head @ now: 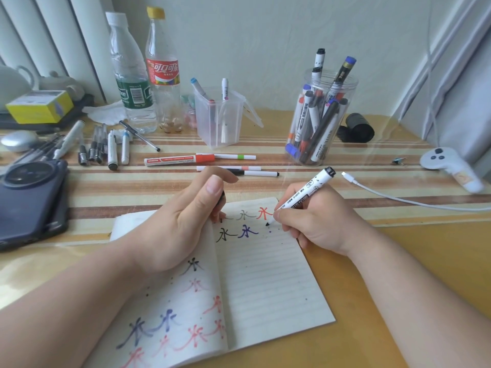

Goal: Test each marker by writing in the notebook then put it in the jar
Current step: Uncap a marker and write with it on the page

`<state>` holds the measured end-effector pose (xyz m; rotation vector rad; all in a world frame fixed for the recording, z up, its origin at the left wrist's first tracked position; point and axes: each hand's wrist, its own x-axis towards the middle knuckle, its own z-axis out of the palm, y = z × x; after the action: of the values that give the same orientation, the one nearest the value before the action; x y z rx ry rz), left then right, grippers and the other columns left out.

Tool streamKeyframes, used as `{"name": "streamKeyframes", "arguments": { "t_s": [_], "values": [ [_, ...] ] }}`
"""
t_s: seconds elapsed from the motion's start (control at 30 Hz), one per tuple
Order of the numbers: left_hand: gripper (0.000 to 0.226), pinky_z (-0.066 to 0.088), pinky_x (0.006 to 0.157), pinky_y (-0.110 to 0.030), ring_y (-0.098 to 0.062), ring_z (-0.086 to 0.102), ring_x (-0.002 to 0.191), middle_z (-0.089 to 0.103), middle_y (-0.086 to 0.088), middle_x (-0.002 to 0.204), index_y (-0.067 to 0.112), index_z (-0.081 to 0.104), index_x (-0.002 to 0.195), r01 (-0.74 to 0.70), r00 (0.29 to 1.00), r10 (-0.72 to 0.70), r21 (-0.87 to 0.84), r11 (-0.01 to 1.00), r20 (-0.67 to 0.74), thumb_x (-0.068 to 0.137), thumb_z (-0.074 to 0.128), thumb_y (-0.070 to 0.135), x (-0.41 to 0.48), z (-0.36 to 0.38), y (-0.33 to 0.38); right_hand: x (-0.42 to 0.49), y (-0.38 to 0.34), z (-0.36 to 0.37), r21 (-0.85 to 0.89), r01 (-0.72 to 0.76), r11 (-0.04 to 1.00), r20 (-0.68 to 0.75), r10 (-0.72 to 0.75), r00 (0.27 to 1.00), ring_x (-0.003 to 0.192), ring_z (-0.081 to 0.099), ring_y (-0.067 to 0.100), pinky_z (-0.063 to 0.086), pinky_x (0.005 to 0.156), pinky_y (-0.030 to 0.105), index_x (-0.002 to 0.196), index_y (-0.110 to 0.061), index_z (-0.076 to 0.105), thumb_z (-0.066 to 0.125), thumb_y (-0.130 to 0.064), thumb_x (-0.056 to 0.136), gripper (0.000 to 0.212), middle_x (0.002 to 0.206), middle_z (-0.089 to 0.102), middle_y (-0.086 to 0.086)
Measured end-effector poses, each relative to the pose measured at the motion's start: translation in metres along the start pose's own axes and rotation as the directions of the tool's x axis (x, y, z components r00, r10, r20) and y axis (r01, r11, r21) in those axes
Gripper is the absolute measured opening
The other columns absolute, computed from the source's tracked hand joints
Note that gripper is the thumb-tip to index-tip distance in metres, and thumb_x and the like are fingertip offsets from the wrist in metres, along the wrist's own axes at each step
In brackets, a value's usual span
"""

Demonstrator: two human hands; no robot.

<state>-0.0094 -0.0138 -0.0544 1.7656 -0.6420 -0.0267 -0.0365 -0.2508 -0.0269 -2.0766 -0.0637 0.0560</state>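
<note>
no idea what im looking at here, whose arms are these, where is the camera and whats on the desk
There is no machine: these are a person's bare arms, filmed by one wide camera worn on the head, looking down at the table. The right hand holds an uncapped marker with its tip at the right page of the open notebook, beside characters already written. The left hand rests on the notebook and grips a small dark thing, perhaps the cap. Behind stand a clear jar full of markers, a square tub and two bottles; loose markers and a phone lie around.
</note>
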Motion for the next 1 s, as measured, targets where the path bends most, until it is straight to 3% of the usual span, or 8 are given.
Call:
{"name": "streamKeyframes", "arguments": {
  "t_s": [0.33,0.53,0.7,0.83,1.0],
  "values": [
    [0.062,0.049,0.091,-0.062,-0.028,0.053,0.077,0.051,0.0,0.078,0.039,0.058,0.118,0.021,1.0,-0.021,0.017,1.0,0.008,0.088,0.03,0.084,-0.001,0.001,0.0,-0.001,-0.002,-0.002,-0.043,-0.013,0.999,0.08,0.016,0.997,0.049,0.052,0.011,0.038,0.044,0.018,0.072,0.005,0.064,0.067,0.0,0.08,0.009,0.052,0.06,0.003],
    [0.061,0.049,0.091,-0.062,-0.029,0.053,0.077,0.052,-0.002,0.078,0.039,0.058,0.117,0.032,0.999,-0.032,0.025,0.999,0.011,0.088,0.029,0.084,-0.002,0.001,0.001,-0.003,0.001,-0.001,0.113,-0.002,0.994,0.052,-0.004,0.999,0.054,0.054,0.022,0.039,0.041,0.026,0.075,0.0,0.065,0.071,-0.007,0.078,0.01,0.059,0.062,0.009],
    [0.059,0.051,0.091,-0.06,-0.029,0.056,0.078,0.054,-0.005,0.079,0.044,0.057,0.116,0.033,0.999,-0.034,0.049,0.998,0.01,0.087,0.028,0.086,-0.002,0.002,0.001,-0.002,0.001,0.0,0.028,0.011,1.0,0.038,-0.012,0.999,0.054,0.058,0.02,0.042,0.043,0.028,0.08,0.0,0.065,0.07,-0.004,0.085,0.008,0.06,0.065,0.006],
    [0.071,0.052,0.092,-0.061,-0.012,0.06,0.078,0.061,0.021,0.081,0.034,0.058,0.122,0.055,0.998,-0.055,0.047,0.997,-0.013,0.083,0.032,0.088,-0.006,0.003,0.006,-0.002,-0.001,0.0,0.004,0.007,1.0,0.029,-0.007,1.0,0.053,0.056,0.02,0.041,0.042,0.029,0.078,0.001,0.064,0.068,-0.001,0.085,0.008,0.059,0.062,0.008],
    [0.075,0.051,0.094,-0.06,-0.007,0.058,0.081,0.061,0.027,0.084,0.032,0.058,0.125,0.066,0.998,-0.066,0.07,0.995,-0.004,0.082,0.032,0.089,-0.008,0.002,0.01,-0.002,0.0,-0.001,0.011,0.013,1.0,0.061,-0.013,0.998,0.054,0.058,0.023,0.041,0.043,0.028,0.075,-0.004,0.065,0.069,-0.001,0.083,0.01,0.059,0.064,0.008]
  ]
}}
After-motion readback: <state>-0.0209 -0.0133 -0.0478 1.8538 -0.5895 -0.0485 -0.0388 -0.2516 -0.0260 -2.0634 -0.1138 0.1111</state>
